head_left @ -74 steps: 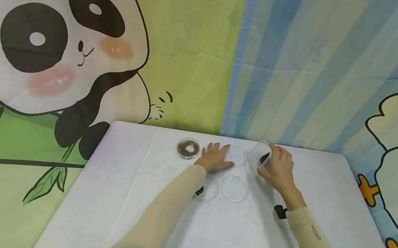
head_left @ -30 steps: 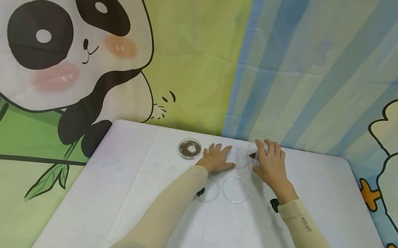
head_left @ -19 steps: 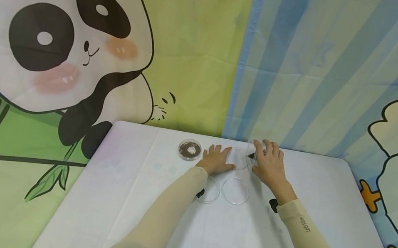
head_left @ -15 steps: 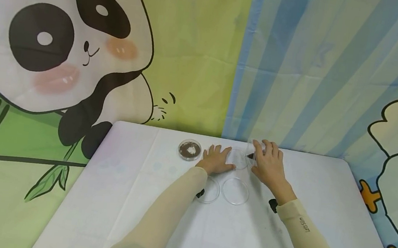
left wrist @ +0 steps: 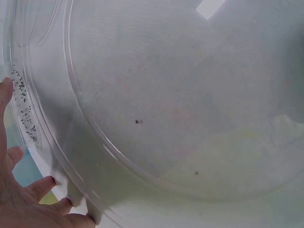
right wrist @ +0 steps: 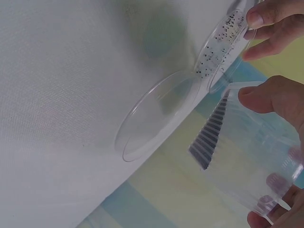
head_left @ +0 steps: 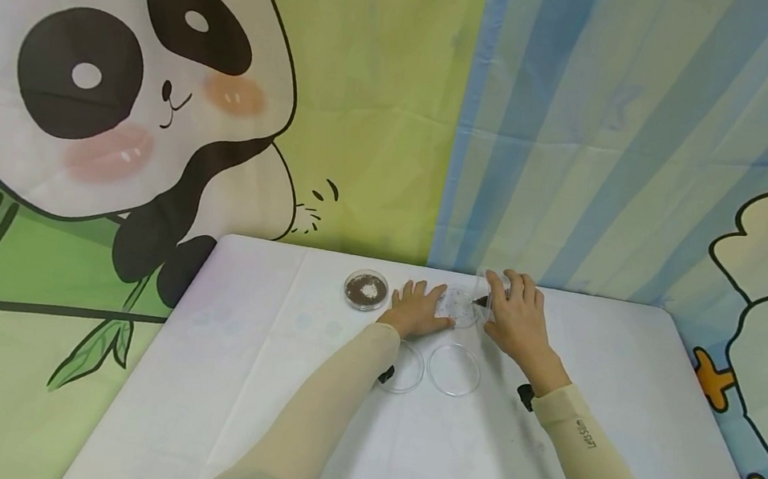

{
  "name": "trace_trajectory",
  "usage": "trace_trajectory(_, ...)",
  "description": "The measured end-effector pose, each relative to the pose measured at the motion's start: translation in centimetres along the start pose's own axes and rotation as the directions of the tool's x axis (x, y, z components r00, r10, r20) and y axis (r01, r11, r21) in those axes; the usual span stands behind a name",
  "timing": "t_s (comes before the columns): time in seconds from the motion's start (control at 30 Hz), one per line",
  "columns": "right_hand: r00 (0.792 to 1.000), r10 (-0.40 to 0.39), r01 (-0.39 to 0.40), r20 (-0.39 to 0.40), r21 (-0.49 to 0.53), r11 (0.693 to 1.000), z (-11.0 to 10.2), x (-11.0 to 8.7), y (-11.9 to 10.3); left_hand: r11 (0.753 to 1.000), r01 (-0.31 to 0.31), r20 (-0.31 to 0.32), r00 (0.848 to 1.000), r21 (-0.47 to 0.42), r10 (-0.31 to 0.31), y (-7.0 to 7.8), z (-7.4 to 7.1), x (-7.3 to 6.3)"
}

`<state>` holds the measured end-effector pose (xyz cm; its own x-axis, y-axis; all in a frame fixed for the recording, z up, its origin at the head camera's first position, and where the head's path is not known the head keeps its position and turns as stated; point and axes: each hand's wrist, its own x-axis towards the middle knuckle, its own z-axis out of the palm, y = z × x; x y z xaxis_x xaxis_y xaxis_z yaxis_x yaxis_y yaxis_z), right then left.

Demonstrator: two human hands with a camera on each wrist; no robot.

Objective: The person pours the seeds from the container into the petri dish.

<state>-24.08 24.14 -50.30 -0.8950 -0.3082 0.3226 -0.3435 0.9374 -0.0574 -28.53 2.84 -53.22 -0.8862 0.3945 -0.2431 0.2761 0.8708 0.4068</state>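
My right hand (head_left: pixel 518 314) grips a clear plastic cup (right wrist: pixel 251 147), tipped on its side over a petri dish (head_left: pixel 458 308). Dark grains form a wedge inside the cup, striped by its ribbed wall in the right wrist view. Many dark specks are scattered across that dish (right wrist: pixel 218 54). My left hand (head_left: pixel 413 310) lies with fingers spread at the dish's left side, thumb and index finger touching its rim. Behind the left wrist is a clear dish (head_left: pixel 404 366), partly hidden by the sleeve. Beside it lies another clear dish (head_left: pixel 454 369).
Left of my left hand stands a petri dish (head_left: pixel 366 290) holding dark brown material with a white patch in the middle. A white cloth covers the table (head_left: pixel 299 439). The printed backdrop (head_left: pixel 372 108) rises right behind the table's far edge.
My right hand has moved left with the cup and tipped it over the far dish. Dark specks have appeared in that dish within the last half second. My left hand stays in place.
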Motion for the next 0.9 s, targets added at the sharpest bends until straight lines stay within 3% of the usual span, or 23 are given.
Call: trace_trajectory(0.9, 1.000, 0.002, -0.002, -0.010, -0.001, 1.000, 0.03, 0.27, -0.04, 1.000, 0.005, -0.002, 1.000, 0.020, -0.005, 0.04, 0.17, 0.08)
